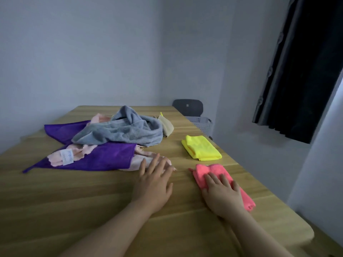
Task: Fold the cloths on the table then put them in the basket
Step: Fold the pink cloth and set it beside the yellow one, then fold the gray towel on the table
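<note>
Grey walls and a dark curtain [304, 71] close off the corner in which a wooden desk [74, 201] is set. Beyond its far right edge a perforated basket [202, 124] is seen, just in front of a dark chair [187, 107]; it appears to be kept there so that finished cloths can be dropped in from the desk's end.

Two folded cloths are laid apart from the rest along the right side, probably as a done pile: one yellow cloth [201, 148] and, nearer, one pink cloth [209, 170]. The right hand [223, 195] is laid flat on the pink cloth with fingers spread, seemingly to press the fold down; nothing is pinched.

The unfolded heap is left at centre-left: one grey towel [122, 130] on top, purple cloth [100, 156] showing in two places (whether one piece or two cannot be told), pale pink cloth [143, 159] beneath, and one small beige cloth [167, 125] behind. The left hand [153, 182] is stretched out with fingers spread, its tips on the pale pink cloth's edge, likely to draw it out next.

Nothing can be seen inside the basket.
</note>
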Motion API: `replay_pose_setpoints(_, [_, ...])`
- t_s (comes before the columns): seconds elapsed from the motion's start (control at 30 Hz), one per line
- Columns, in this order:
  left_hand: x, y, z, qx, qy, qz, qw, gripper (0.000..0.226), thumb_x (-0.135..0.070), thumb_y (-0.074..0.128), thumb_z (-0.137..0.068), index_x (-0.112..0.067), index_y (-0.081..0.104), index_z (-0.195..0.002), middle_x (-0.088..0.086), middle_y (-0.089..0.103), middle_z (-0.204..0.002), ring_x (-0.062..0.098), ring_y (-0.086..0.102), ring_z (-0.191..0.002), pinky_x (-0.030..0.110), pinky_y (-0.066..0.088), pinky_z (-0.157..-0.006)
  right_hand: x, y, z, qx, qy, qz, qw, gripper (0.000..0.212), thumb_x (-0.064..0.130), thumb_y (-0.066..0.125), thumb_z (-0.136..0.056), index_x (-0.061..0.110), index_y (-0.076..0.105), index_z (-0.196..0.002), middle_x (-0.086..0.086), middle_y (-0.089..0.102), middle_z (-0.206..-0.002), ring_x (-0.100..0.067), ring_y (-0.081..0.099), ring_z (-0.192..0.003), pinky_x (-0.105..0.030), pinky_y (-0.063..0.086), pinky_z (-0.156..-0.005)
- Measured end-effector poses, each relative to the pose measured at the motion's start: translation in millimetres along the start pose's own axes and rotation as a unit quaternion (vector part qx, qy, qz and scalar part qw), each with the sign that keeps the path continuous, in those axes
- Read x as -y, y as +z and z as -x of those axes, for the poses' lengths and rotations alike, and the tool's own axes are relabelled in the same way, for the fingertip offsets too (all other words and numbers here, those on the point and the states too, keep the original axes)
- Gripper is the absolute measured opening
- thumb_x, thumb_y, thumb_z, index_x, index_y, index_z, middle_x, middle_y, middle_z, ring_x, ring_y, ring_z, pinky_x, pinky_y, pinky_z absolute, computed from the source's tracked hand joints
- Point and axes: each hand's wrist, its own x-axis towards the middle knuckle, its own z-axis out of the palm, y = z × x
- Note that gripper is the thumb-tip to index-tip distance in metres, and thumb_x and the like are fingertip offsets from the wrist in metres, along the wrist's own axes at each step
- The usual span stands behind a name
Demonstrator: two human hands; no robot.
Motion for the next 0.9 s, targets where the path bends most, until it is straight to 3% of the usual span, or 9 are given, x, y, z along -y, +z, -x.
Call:
replay_pose_setpoints(0.2, [14.3,18.4,-22.8,0.032,-0.082,-0.020,0.996,0.064,-0.060,0.022,-0.092,-0.038,-0.003,-0.147,-0.004,-0.007,-0.158,0.021,-0.018,-0.144,0.050,-0.015,-0.111,-6.6,3.9,-34.9,-0.029,0.013,-0.004,0.999,0.053,0.045,0.011,-0.099,0.029,0.013,-0.149,0.007,0.011,-0.158,-0.023,0.003,-0.146,-0.048,0.003,-0.115])
replay_pose_setpoints(0.43, [28.7,35.7,-47.0,0.034,-0.114,-0.011,0.993,0.072,-0.067,0.021,-0.087,-0.041,-0.017,-0.143,-0.009,-0.032,-0.148,0.019,-0.033,-0.135,0.050,-0.015,-0.111,-12.9,3.2,-81.8,-0.039,0.018,-0.007,0.999,0.052,0.046,0.010,-0.099,0.030,0.015,-0.148,0.007,0.012,-0.158,-0.022,0.005,-0.146,-0.049,0.003,-0.115])
replay_pose_setpoints(0.57, [38.3,47.4,-59.4,0.076,-0.139,0.010,0.987,0.074,-0.068,0.022,-0.086,-0.041,-0.013,-0.144,-0.009,-0.024,-0.154,0.021,-0.027,-0.140,0.050,-0.016,-0.109,-20.4,3.9,-106.7,-0.035,0.011,-0.004,0.999,0.052,0.049,0.009,-0.098,0.032,0.017,-0.148,0.009,0.014,-0.157,-0.021,0.006,-0.146,-0.048,0.004,-0.115])
replay_pose_setpoints(0.7, [45.3,54.7,-70.9,0.139,-0.171,0.052,0.974,0.070,-0.068,0.026,-0.085,-0.042,0.002,-0.146,-0.008,-0.007,-0.158,0.020,-0.014,-0.144,0.052,-0.009,-0.113,-23.3,4.3,-124.4,-0.044,0.007,-0.004,0.999,0.054,0.053,0.010,-0.097,0.034,0.020,-0.146,0.010,0.018,-0.156,-0.019,0.009,-0.146,-0.047,0.006,-0.115])
replay_pose_setpoints(0.9, [47.1,52.6,-71.3,0.148,-0.165,0.091,0.971,0.067,-0.066,0.029,-0.086,-0.042,0.009,-0.145,-0.012,0.008,-0.157,0.015,-0.002,-0.145,0.050,-0.006,-0.113,-13.3,5.8,-115.3,-0.233,-0.004,-0.003,0.972,0.049,0.054,0.024,-0.095,0.029,0.046,-0.131,0.007,0.043,-0.143,-0.018,0.027,-0.139,-0.041,0.019,-0.113])
